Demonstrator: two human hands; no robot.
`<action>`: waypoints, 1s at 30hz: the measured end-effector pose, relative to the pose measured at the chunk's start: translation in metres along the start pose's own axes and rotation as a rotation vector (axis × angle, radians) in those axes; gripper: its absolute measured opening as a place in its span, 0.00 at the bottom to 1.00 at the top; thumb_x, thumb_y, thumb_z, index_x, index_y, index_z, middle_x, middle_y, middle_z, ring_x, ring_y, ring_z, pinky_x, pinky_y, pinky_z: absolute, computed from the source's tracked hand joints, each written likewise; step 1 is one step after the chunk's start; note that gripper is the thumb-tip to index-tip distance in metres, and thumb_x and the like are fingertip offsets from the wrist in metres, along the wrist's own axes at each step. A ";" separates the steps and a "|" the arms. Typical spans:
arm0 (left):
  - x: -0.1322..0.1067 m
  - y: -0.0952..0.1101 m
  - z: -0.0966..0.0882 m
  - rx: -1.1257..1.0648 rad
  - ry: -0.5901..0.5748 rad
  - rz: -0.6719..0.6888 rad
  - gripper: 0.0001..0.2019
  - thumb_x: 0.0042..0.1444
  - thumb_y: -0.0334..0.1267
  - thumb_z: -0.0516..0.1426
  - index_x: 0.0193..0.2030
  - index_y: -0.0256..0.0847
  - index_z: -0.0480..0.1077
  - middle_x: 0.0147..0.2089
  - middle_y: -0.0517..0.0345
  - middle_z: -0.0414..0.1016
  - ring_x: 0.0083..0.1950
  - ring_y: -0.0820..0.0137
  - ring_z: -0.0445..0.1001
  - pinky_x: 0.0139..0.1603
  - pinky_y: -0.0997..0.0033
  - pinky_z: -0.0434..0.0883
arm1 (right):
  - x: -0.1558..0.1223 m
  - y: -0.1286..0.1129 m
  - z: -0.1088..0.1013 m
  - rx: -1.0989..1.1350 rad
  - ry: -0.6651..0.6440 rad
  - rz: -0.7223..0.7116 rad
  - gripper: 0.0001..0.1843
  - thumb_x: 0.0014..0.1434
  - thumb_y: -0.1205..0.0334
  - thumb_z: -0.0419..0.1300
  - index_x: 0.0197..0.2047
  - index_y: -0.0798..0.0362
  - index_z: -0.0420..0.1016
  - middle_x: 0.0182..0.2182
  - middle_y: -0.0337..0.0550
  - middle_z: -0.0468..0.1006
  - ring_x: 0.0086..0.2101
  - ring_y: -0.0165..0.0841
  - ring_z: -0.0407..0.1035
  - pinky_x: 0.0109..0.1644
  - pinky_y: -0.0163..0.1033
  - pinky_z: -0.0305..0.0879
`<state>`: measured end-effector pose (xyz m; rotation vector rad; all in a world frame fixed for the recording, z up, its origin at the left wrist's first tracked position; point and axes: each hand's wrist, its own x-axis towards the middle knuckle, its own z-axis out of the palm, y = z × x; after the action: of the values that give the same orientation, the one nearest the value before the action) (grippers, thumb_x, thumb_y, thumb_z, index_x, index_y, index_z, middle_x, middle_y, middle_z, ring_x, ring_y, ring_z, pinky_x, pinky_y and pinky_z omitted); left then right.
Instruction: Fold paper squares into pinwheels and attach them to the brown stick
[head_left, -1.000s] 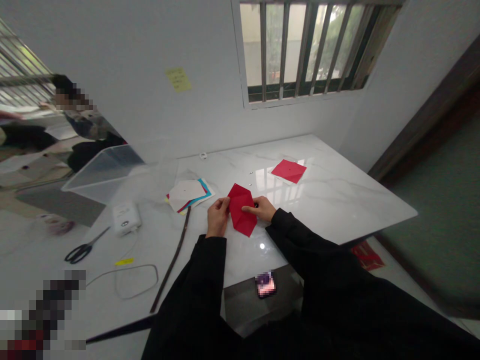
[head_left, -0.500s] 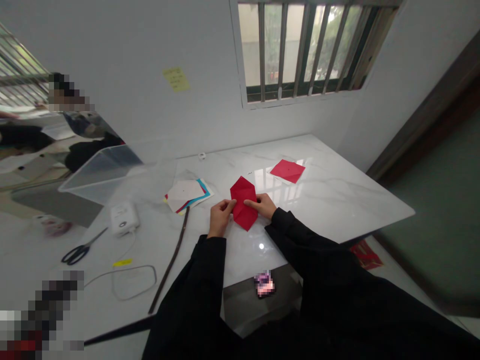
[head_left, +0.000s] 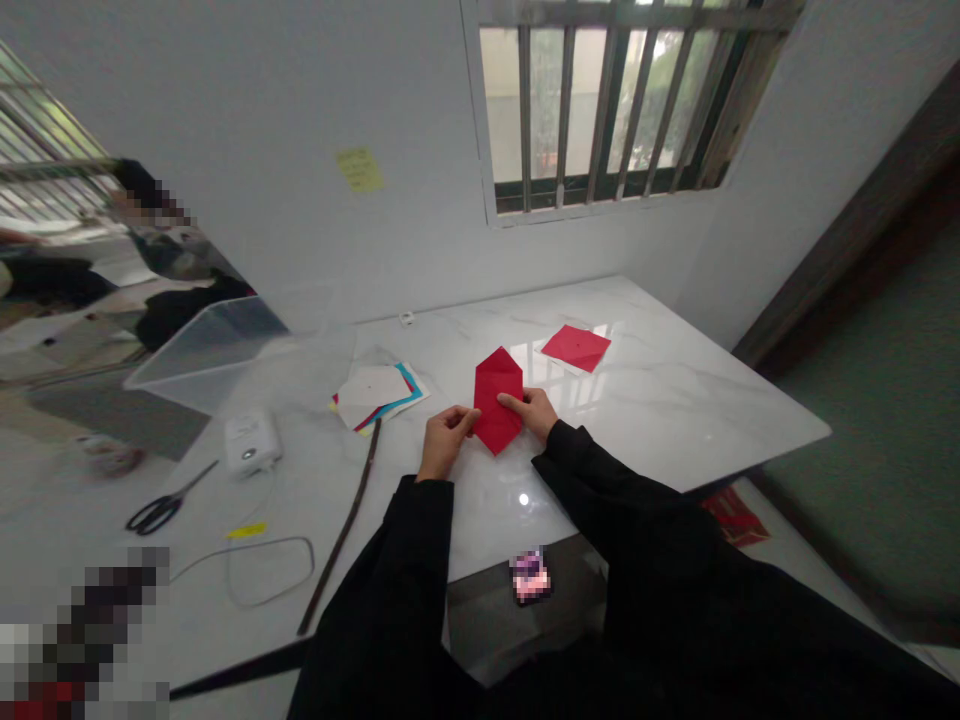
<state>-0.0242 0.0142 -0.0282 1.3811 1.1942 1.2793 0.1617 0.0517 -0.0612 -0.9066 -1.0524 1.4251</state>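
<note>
A folded red paper (head_left: pixel 498 393), six-sided and pointed at both ends, lies on the white marble table (head_left: pixel 660 400) in front of me. My left hand (head_left: pixel 445 441) pinches its lower left edge with fingers curled. My right hand (head_left: pixel 534 412) holds its right side, thumb and forefinger pressed onto the sheet. Both arms wear black sleeves.
A second red paper sheet (head_left: pixel 576 346) lies farther right. A stack of coloured papers (head_left: pixel 377 391) sits to the left, with a dark strip (head_left: pixel 345 525), white device (head_left: pixel 251 441), scissors (head_left: pixel 166 502), wire loop (head_left: pixel 266 567) and clear plastic bin (head_left: pixel 210 350). Another person is seated at far left.
The red paper has turned from slanted to nearly upright and shifted a little right. My left hand slid from its upper left edge down to the lower left.
</note>
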 end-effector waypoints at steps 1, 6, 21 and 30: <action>0.000 0.000 0.000 0.006 -0.008 0.000 0.15 0.50 0.49 0.68 0.26 0.38 0.76 0.22 0.59 0.71 0.25 0.73 0.65 0.28 0.73 0.61 | 0.000 0.001 0.000 0.018 0.009 0.006 0.29 0.42 0.42 0.74 0.37 0.60 0.81 0.34 0.50 0.83 0.33 0.37 0.77 0.40 0.41 0.73; -0.002 0.002 0.001 -0.007 -0.033 -0.015 0.18 0.51 0.49 0.67 0.22 0.39 0.71 0.19 0.62 0.67 0.23 0.75 0.62 0.26 0.74 0.59 | 0.000 0.001 0.001 0.034 0.014 0.011 0.29 0.42 0.43 0.74 0.37 0.60 0.81 0.35 0.51 0.84 0.32 0.37 0.77 0.40 0.42 0.73; -0.004 -0.002 0.001 -0.186 -0.138 -0.125 0.28 0.38 0.54 0.73 0.42 0.36 0.80 0.38 0.48 0.83 0.37 0.57 0.79 0.40 0.60 0.76 | -0.008 -0.001 0.002 -0.223 -0.189 -0.066 0.28 0.49 0.42 0.70 0.38 0.62 0.82 0.32 0.50 0.83 0.30 0.35 0.74 0.35 0.39 0.69; -0.004 -0.001 0.001 -0.150 -0.114 -0.124 0.26 0.38 0.53 0.73 0.41 0.36 0.81 0.38 0.48 0.83 0.39 0.54 0.80 0.43 0.56 0.76 | -0.006 0.003 0.000 -0.378 -0.171 -0.123 0.28 0.53 0.40 0.67 0.37 0.61 0.82 0.32 0.48 0.82 0.30 0.35 0.73 0.34 0.36 0.68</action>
<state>-0.0237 0.0103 -0.0300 1.2355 1.0672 1.1636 0.1611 0.0460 -0.0641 -0.9776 -1.5153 1.2379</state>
